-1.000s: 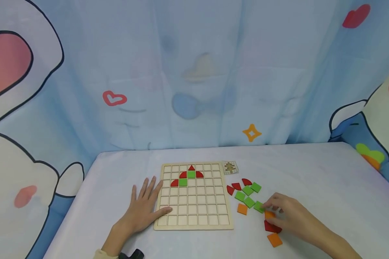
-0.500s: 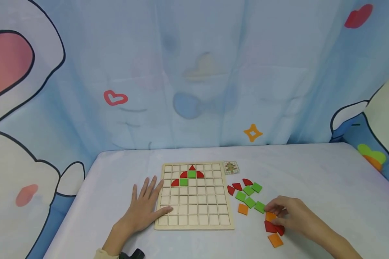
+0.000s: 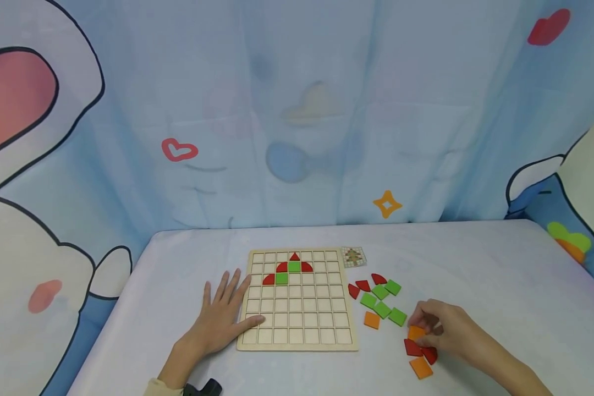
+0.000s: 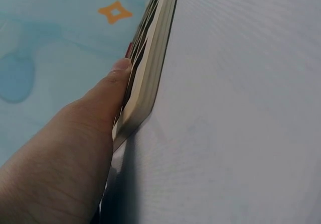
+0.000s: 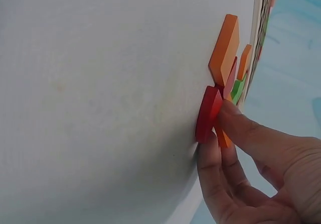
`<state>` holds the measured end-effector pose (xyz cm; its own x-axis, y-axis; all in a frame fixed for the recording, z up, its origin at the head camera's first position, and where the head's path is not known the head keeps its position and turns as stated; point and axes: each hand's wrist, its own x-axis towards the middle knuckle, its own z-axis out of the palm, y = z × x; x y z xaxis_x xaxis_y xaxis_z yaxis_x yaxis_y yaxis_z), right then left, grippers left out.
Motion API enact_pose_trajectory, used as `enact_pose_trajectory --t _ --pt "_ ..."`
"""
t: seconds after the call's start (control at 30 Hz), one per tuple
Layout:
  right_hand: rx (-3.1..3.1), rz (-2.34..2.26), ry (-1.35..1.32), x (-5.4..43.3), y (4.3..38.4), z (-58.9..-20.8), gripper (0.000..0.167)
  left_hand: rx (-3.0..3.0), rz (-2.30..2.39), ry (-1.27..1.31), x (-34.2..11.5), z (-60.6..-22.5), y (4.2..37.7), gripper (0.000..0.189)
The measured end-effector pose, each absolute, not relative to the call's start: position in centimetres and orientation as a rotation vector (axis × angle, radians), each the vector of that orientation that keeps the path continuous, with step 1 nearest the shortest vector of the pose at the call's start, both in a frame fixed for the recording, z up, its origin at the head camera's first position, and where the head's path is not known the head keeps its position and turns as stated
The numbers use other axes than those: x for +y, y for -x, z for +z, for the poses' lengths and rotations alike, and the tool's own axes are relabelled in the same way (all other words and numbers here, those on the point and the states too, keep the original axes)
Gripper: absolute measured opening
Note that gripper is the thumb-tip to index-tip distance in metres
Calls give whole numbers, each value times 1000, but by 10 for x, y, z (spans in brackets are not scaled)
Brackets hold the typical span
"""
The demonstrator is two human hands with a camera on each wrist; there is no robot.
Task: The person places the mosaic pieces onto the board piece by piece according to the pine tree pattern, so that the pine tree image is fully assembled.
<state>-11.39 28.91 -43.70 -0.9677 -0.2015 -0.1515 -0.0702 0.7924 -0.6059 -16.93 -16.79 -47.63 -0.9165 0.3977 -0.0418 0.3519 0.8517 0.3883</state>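
Note:
My left hand (image 3: 218, 319) lies with spread, straight fingers at the left edge of a wooden grid board (image 3: 297, 347), its thumb over the rim. Colored tiles sit in the upper cells: a red triangle (image 3: 294, 257), red quarter-circles (image 3: 269, 280) and green squares (image 3: 281, 279). Right of the board, my right hand (image 3: 443, 327) pinches an orange square tile (image 3: 416, 332) between thumb and fingers, low over the table. Two red tiles, one a red piece (image 3: 412, 347), lie just under the thumb. In the right wrist view a red tile (image 5: 207, 114) partly hides the pinched one.
Loose green squares (image 3: 397, 316), red quarter-circles (image 3: 363, 285) and an orange square (image 3: 372, 320) lie between board and right hand. Another orange square (image 3: 421, 368) is nearer the front. A small pattern card (image 3: 353, 257) touches the board's upper right. A black object (image 3: 205, 388) is at the front edge.
The pinched orange square has shifted slightly right and toward me with my right hand. The two red tiles beneath it now show apart. My left hand stays put.

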Motion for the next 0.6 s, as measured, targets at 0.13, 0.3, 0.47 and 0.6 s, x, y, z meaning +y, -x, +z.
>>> enact_pose_trajectory --t 0.13,0.3,0.47,0.6 --pt "2789 -916 203 287 113 -437 28 2905 569 -581 -168 -476 170 97" --pt "2812 -919 163 284 111 -438 27 2900 567 -582 -168 -476 170 97" --pt "2844 -908 151 280 110 -435 24 2903 580 -587 -168 -476 169 97" --pt "2871 -923 187 270 110 -429 22 2909 567 -594 -168 -477 170 97"
